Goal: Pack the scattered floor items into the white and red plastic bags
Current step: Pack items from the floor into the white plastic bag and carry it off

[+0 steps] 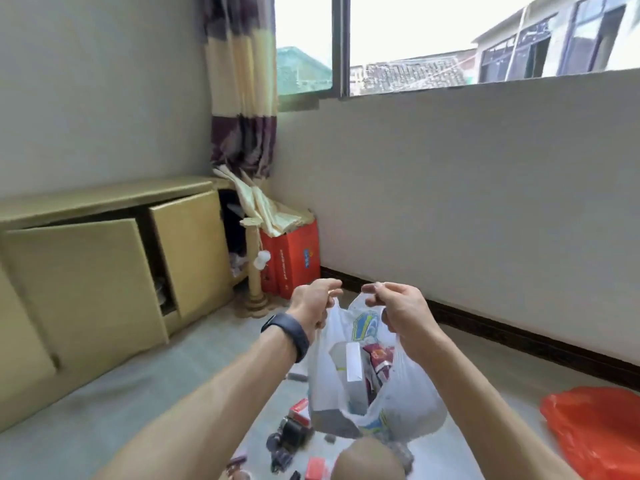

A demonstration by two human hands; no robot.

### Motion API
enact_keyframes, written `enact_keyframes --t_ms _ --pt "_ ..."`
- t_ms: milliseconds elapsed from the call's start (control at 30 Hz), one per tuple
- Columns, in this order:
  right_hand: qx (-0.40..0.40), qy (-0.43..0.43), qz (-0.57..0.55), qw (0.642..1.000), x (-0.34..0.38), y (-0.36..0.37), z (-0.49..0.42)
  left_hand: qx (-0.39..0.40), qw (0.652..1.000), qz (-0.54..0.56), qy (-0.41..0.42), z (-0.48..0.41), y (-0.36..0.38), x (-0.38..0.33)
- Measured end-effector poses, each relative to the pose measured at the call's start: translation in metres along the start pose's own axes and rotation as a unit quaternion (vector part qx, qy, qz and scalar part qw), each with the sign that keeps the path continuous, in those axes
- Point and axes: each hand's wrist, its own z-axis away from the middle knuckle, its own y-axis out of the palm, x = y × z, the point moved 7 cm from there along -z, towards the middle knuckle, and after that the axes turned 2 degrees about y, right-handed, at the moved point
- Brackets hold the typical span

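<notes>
Holding the white bag (pixel 408 403) up by its two handles, the person has one handle in each hand. The left hand (pixel 313 303) has its fingers curled and pinches the left handle, and a dark wristband (pixel 289 336) sits on that wrist. The right hand (pixel 394 308) pinches the right handle between thumb and bent fingers. The two hands are near each other and the mouth of the bag gapes between them. Inside it a white box (pixel 354 362) stands on end, with red packets (pixel 379 358) just beside it on the right. The bag hangs in the middle of the scene above the grey floor (pixel 138 410); whether its bottom touches the floor cannot be told. Below and to its left small dark things (pixel 291 431) lie scattered, with a small red box (pixel 298 407) among them. A bare knee (pixel 367 460) shows at the near edge. The red bag (pixel 599 431) lies crumpled on the floor at the near right, well apart from the white one. On the left stands a tan cabinet (pixel 104 271) with its doors ajar. In the far corner a red carton (pixel 294 261) sits under a striped curtain (pixel 242 81), beside the window (pixel 415 39).
</notes>
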Motion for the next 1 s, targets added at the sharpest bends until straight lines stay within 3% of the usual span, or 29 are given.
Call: enact_keyframes --t_ms 200,400,533,800,1000 --pt "0.121 -0.019 -0.015 0.992 0.034 0.107 -0.022 -0.132 0.99 0.029 0.043 0.027 -0.12 -0.042" --pt "0.261 0.017 -0.081 0.962 0.038 0.248 -0.011 -0.281 0.957 0.057 0.039 0.075 -0.267 -0.035" --pt "0.336 0.078 -0.097 0.933 0.013 0.355 0.027 -0.358 0.931 0.066 0.011 0.12 -0.364 -0.005" --pt "0.367 0.178 -0.002 0.913 -0.089 0.522 0.088 -0.493 0.86 0.115 -0.059 0.202 -0.508 0.101" --pt "0.434 0.185 0.046 0.881 -0.157 0.623 0.113 -0.546 0.814 0.164 -0.107 0.209 -0.587 0.169"
